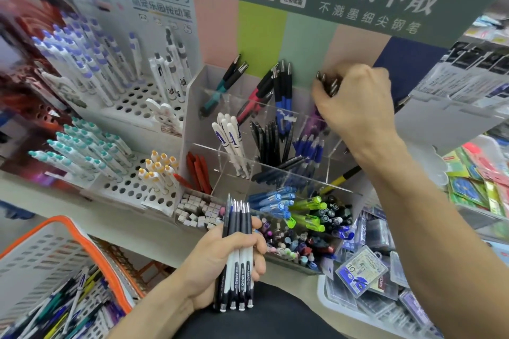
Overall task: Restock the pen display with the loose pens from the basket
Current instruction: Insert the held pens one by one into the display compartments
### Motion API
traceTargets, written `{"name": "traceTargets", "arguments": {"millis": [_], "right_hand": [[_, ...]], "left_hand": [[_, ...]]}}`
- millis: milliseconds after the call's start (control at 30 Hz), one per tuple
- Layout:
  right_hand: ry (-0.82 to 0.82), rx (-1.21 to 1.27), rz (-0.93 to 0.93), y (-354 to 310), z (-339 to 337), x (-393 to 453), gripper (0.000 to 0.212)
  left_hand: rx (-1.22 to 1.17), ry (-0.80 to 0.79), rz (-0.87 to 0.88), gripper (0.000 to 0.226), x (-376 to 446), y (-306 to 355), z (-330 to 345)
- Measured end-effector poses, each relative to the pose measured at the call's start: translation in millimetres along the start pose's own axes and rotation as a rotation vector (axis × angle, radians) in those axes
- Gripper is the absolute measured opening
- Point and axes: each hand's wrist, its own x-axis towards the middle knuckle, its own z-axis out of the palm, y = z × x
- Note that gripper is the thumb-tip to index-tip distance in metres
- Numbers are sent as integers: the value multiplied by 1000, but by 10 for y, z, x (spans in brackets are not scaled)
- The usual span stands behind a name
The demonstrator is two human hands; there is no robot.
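My left hand (220, 261) grips a bunch of black-and-white pens (238, 250), tips up, low in front of the shelf. My right hand (358, 102) is raised to the back right compartment of the clear acrylic pen display (192, 96), fingers curled round a few dark pens (327, 84) with metal tips up. The display's compartments hold teal, red, blue, black, white and purple pens. The white basket with an orange rim (68, 231) sits at lower left with several loose pens (63, 308) in it.
White perforated racks (132, 102) with lilac, teal and orange-capped pens stand to the left of the display. A tray of small erasers (198, 212) and a bin of mixed pens (303, 228) lie in front. Boxed refills (366, 272) fill a tub at right.
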Motion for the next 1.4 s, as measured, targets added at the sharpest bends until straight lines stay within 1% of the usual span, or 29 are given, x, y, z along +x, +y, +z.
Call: {"name": "traceTargets", "arguments": {"millis": [67, 100, 233, 300, 367, 433, 467, 500, 567, 633, 700, 767, 833, 933, 1000, 1067, 1133, 1233, 1333, 1400], "right_hand": [[-38, 11, 4, -8, 6, -40, 33], [-18, 35, 1, -5, -1, -58, 37], [178, 142, 9, 63, -72, -118, 41], [289, 200, -35, 69, -126, -228, 34], [425, 258, -128, 27, -177, -413, 22], [491, 306, -215, -46, -194, -663, 9], [469, 350, -249, -90, -176, -802, 5], [401, 406, -269, -135, -140, -950, 4], [164, 523, -231, -172, -5, -1233, 7], [-85, 599, -72, -178, 151, -1470, 10], [-270, 623, 106, -159, 264, -1642, 17], [-422, 643, 233, -130, 313, -1741, 19], [-515, 728, 344, -98, 323, -1786, 12], [-556, 915, 462, -68, 295, -1793, 6], [-511, 982, 497, -57, 269, -1771, 7], [-434, 1008, 514, -37, 251, -1754, 11], [-372, 1051, 545, -16, 235, -1734, 12], [-285, 1088, 581, 25, 210, -1678, 15], [-181, 1075, 573, 40, 133, -1564, 23], [-57, 1044, 538, 24, 52, -1455, 24]], "left_hand": [[2, 3, 3, 28, -3, -2, 1], [6, 6, 4, 29, 0, 1, 3], [17, 10, -2, 31, 29, 8, 10], [10, 2, -6, 32, 37, 15, 17], [-17, -12, 4, 32, 46, 27, 34], [-60, -28, 13, 35, 60, 36, 52], [-82, -36, 15, 37, 70, 39, 60], [-98, -46, 15, 39, 75, 44, 70], [-102, -77, 13, 38, 80, 55, 93], [-29, -124, 5, 26, 65, 76, 122], [25, -151, -6, 17, 49, 86, 134], [19, -154, -27, 25, 49, 84, 112], [19, -177, -35, 28, 50, 86, 100], [54, -202, -46, 22, 37, 109, 136], [26, -183, -80, 25, 28, 120, 161], [-39, -197, -113, 28, 21, 122, 167], [-93, -212, -126, 37, 23, 113, 152], [-66, -184, -111, 35, 35, 95, 130], [-20, -145, -98, 31, 41, 77, 115], [-28, -136, -92, 38, 45, 60, 99]]}}
